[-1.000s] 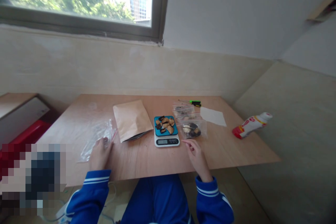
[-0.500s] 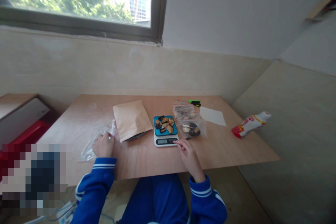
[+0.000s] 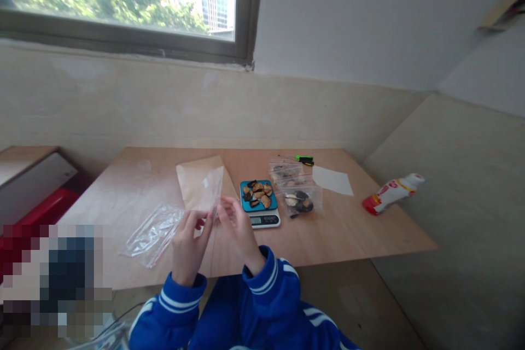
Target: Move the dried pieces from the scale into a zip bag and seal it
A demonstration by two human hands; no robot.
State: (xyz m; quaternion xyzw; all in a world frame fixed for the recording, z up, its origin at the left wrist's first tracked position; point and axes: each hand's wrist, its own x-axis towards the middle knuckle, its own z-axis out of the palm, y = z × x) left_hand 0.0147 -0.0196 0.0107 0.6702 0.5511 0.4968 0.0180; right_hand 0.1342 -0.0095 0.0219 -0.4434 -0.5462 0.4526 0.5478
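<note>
Both my hands hold one clear zip bag (image 3: 210, 190) upright above the table's near edge. My left hand (image 3: 189, 243) pinches its lower left edge and my right hand (image 3: 237, 228) grips its lower right edge. Behind the bag lies a brown paper pouch (image 3: 192, 183). A small scale (image 3: 264, 220) with a blue tray (image 3: 245, 185) of brown and dark chips stands just right of my hands. Two filled clear bags (image 3: 299, 196) lie beside the scale.
A pile of empty clear bags (image 3: 153, 232) lies at the left of the wooden table (image 3: 348, 235). A white paper (image 3: 333, 181) and a green pen (image 3: 304, 159) lie at the back right. A white and red bottle (image 3: 391, 193) lies off the table's right edge.
My left hand lifted one clear bag off the pile and carried it to the middle. My right hand left the scale and came over to take hold of the bag.
</note>
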